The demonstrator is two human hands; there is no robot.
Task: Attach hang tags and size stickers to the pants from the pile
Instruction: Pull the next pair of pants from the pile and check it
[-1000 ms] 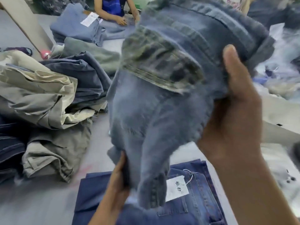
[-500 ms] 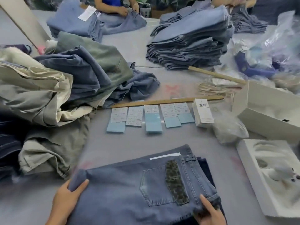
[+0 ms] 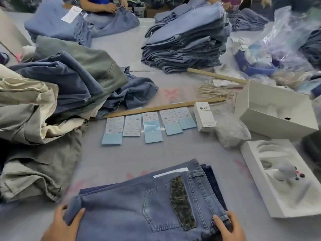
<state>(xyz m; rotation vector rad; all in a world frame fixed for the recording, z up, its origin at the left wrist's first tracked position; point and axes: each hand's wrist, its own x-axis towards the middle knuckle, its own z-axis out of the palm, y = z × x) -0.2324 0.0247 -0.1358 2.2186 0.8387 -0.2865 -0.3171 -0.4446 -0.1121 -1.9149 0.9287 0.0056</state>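
At the near edge of the table the folded jeans [image 3: 139, 204] are laid flat, back pocket up, on top of a darker pair [image 3: 212, 181] whose edge shows along their right side. The jeans' long axis runs left to right across the near edge, waistband to the right, folded leg end to the left. The left hand [image 3: 63, 223] is curled round the rolled left end, thumb on top; the right hand [image 3: 229, 226] is clamped on the waistband corner, thumb laid over the denim. Both hands are thus occupied by the jeans.

Farther in, toward the middle of the table, the sticker sheets [image 3: 149, 124] are set out in a row against a wooden ruler [image 3: 156, 108], and the stack of hang tags [image 3: 205, 116] stands at the right end of that row. The tags lie straight beyond the waistband, so the right hand is judged the nearer one for fetching a tag, while the leftmost sheets are closer to the left hand. A bundle of strings [image 3: 213, 92] lies beyond the ruler, again on the right side. The unsorted pile [image 3: 52, 101] is heaped along the left edge.

A white slip [image 3: 171, 172] shows from under the waistband's far edge; whether it is fastened to either pair cannot be told.
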